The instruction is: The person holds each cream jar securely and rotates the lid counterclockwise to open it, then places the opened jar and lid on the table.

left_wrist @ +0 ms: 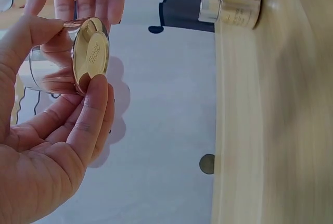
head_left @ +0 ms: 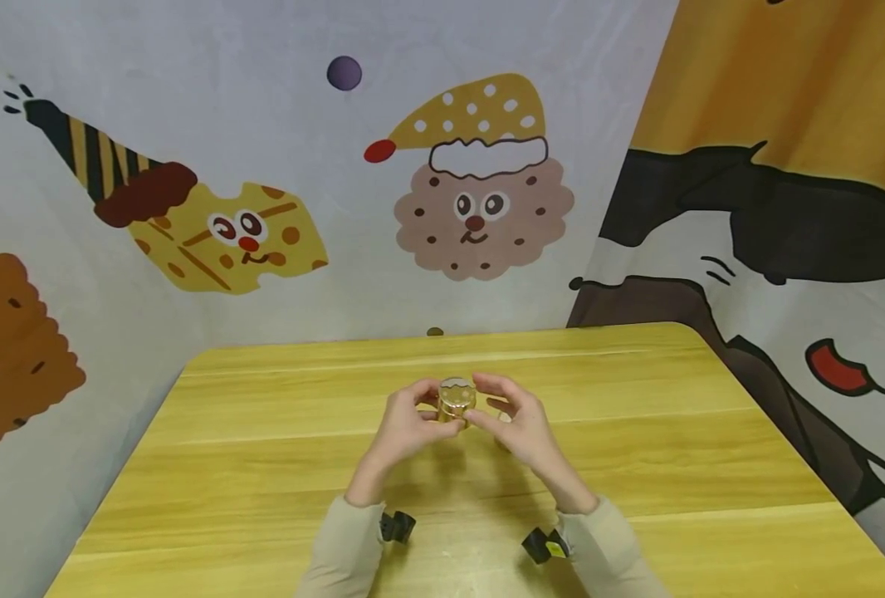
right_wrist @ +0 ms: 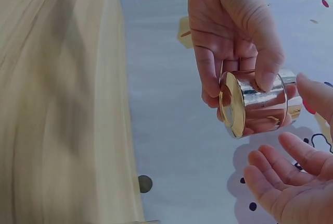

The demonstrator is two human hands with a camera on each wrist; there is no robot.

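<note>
Sleeves [head_left: 347,544]: pale, nearest, a dark wrist camera [head_left: 398,526] at the left cuff, its like at the right
Left hand [head_left: 407,422]: holds the gold container [head_left: 455,400], thumb on its side, a fingertip at the base rim
Right hand [head_left: 523,422]: wide, fingers apart and relaxed, thumb tip close by the container's top; contact, cannot tell
Container place: between the two hands, raised above the table [head_left: 263,465]
Container pointing: shiny top up, stamped base down toward the wood; lettering too small to read
Container axis: close to upright; body squat, nearly as tall as wide, so no marked long axis
Second container [left_wrist: 242,4]: gold with silvery upper part, upright on the wood, mostly behind the right hand in the head view
Room below: a gap between held base and tabletop
Room sideways: wood runs well past both hands to the side edges
Far edge: beyond the hands, well apart from the held container, rounded corners
Backdrop [head_left: 353,249]: pale printed cloth behind the far edge, cartoon cheese and biscuit in hats
</note>
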